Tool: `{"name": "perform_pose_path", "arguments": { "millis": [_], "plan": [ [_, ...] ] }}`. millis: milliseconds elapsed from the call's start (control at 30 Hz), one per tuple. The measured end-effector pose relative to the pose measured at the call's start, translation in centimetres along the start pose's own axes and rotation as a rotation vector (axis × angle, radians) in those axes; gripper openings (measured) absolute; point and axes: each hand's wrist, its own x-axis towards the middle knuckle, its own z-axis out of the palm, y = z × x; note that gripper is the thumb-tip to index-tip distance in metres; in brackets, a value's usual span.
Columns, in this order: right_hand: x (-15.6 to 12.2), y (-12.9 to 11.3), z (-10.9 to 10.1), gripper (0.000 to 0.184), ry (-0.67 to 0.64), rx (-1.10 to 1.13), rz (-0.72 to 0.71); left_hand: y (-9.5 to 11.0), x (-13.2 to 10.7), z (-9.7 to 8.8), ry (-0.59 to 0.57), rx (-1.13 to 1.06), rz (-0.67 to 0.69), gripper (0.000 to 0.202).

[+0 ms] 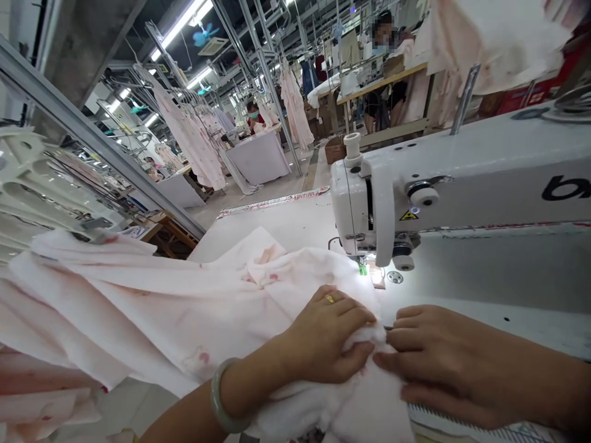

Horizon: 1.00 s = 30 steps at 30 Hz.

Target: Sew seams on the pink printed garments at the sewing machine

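Note:
A large piece of white fabric with faint pink prints (152, 301) is spread over the sewing table and bunched in front of the machine. My left hand (330, 335), with a gold ring and a pale green bangle at the wrist, pinches a fold of this fabric between thumb and fingers. Pressed against the same edge from the right, my right hand (443, 363) has its fingers together and its fingertips meet the left hand's. Both hands are just in front of the presser foot (376, 275) of the white sewing machine (462, 178).
The lit needle area and needle plate (394, 277) lie just beyond my fingers. A measuring tape (277, 202) runs along the table's far edge. Garments hang on overhead rails (194, 135). Other people sit at stations in the background (383, 67).

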Motion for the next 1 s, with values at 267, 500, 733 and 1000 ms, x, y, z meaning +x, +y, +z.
{"name": "perform_pose_path", "arguments": {
  "millis": [267, 500, 733, 1000],
  "plan": [
    [0.2, 2.0, -0.2, 0.031, 0.212, -0.115, 0.162, -0.9, -0.1, 0.6, -0.027, 0.101, 0.101, 0.037],
    [-0.3, 3.6, 0.4, 0.041, 0.207, -0.142, 0.309, -3.3, 2.4, 0.9, -0.069, 0.131, 0.143, 0.037],
    [-1.7, 5.2, 1.0, 0.030, 0.287, -0.277, 0.331, -5.6, 5.3, -1.0, -0.142, 0.127, 0.047, 0.032],
    [0.1, 3.5, -1.0, 0.035, 0.315, -0.288, 0.192, 1.5, 0.8, -1.8, -0.052, 0.211, -0.177, 0.059]
  ]
}}
